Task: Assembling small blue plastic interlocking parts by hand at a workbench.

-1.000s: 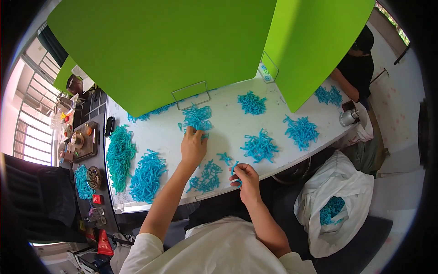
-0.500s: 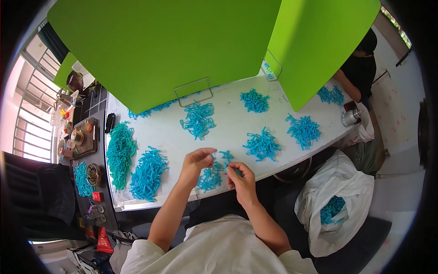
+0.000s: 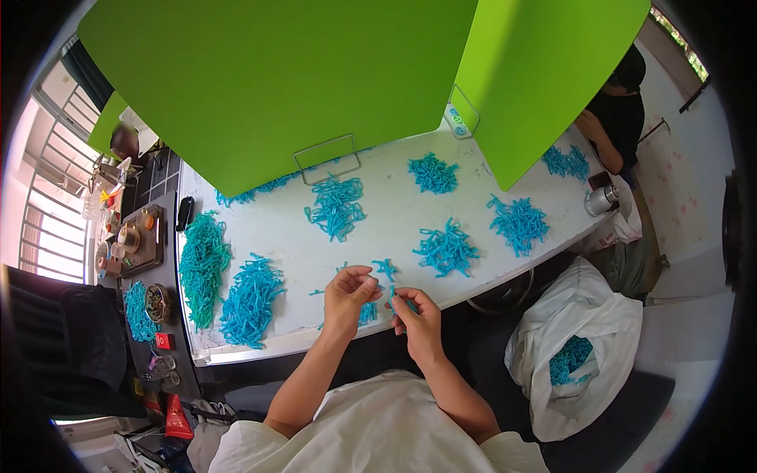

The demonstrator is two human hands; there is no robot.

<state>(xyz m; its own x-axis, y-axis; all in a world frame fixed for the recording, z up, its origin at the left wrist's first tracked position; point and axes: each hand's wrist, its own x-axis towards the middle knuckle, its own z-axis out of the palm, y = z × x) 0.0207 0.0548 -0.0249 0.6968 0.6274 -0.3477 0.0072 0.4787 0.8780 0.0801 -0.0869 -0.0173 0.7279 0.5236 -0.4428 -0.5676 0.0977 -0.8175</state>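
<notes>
Over the near edge of the white table, my left hand [image 3: 347, 301] is curled with thumb and fingertips drawn together; what they hold, if anything, is too small to make out. Close by on its right, my right hand [image 3: 417, 317] pinches a thin blue plastic piece [image 3: 393, 293] between thumb and fingers. Under and between the hands lies a small pile of blue plastic pieces [image 3: 367, 313], partly hidden by my left hand. Just beyond the fingertips is a little cluster of blue pieces [image 3: 385, 269].
Blue piles [image 3: 447, 248] are spread over the white table [image 3: 315, 272], with a greener heap [image 3: 203, 268] at its left. Green panels [image 3: 276, 87] stand across the far side. A white sack [image 3: 583, 331] with blue pieces is at right. Another person [image 3: 617, 118] sits at far right.
My left hand has come down and nearer to my right hand, now covering more of the small pile. My right hand still pinches a blue piece.
</notes>
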